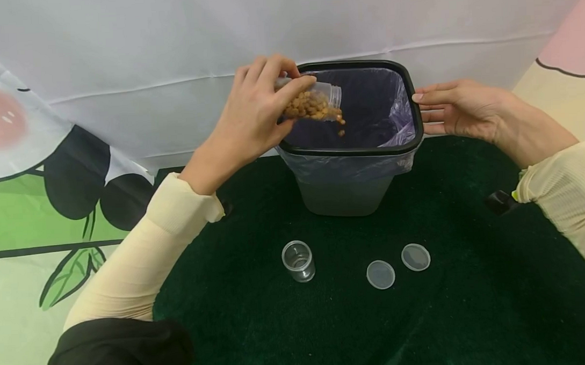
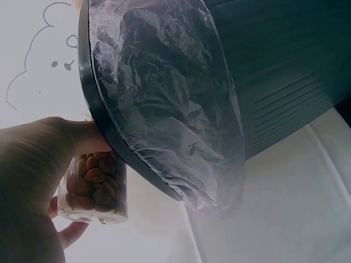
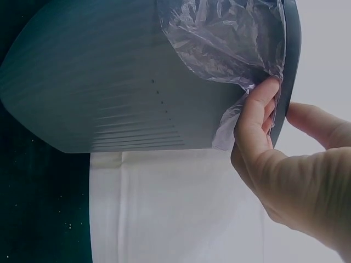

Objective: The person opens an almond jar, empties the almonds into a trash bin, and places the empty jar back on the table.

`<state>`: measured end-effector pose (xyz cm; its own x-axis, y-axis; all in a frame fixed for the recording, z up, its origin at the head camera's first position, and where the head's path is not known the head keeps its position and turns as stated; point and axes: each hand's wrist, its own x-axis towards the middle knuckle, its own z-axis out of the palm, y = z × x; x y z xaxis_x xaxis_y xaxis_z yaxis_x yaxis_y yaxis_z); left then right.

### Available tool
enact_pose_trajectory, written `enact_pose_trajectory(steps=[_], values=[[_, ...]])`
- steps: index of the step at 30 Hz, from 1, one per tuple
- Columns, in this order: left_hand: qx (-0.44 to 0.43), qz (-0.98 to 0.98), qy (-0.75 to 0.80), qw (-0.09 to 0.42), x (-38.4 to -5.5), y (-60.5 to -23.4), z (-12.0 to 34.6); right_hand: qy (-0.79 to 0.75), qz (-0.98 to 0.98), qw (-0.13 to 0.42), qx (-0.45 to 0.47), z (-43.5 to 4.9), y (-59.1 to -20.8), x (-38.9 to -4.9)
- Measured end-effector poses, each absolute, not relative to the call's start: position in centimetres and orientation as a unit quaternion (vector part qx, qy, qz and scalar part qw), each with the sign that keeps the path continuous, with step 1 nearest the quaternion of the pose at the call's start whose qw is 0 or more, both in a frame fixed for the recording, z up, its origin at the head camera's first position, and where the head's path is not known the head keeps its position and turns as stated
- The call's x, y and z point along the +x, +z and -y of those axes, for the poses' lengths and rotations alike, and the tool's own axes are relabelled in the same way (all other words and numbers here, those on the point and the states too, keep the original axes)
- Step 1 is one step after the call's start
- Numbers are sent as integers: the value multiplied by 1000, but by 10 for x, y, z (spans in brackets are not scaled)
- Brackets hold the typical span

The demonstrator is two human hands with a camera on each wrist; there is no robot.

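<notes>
My left hand (image 1: 256, 111) grips a clear plastic jar (image 1: 336, 96) of brown nuts (image 1: 306, 106), tipped on its side above the left part of a trash bin (image 1: 343, 197). A few nuts hang in mid-air below the jar's mouth, over the bin's opening. Through the jar's wall in the left wrist view, the nuts (image 2: 94, 183) look like almonds. On the bin's right side, my right hand (image 1: 478, 111) pinches the black rim (image 3: 293, 49), thumb on one face and fingers against the other. A thin translucent bag (image 1: 350, 167) lines the bin and folds over its rim.
An open clear jar (image 1: 298, 262) stands on the dark green cloth (image 1: 336, 326) in front of the bin. Two round translucent lids (image 1: 380, 274) lie to its right. A white curtain (image 1: 171, 41) hangs behind, with a cartoon print (image 1: 74, 174) at the left.
</notes>
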<state>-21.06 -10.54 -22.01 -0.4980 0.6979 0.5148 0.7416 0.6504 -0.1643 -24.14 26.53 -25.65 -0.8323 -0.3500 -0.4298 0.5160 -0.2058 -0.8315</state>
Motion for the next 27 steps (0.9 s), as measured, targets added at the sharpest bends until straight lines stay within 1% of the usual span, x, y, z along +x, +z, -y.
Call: enact_pose_trajectory(steps=[19, 27], values=[[-424, 850, -15, 313, -211, -222, 104, -771, -566, 282, 79, -268, -256, -240], [-415, 856, -9, 309, -211, -221, 103, -772, -564, 283, 80, -268, -256, -241]])
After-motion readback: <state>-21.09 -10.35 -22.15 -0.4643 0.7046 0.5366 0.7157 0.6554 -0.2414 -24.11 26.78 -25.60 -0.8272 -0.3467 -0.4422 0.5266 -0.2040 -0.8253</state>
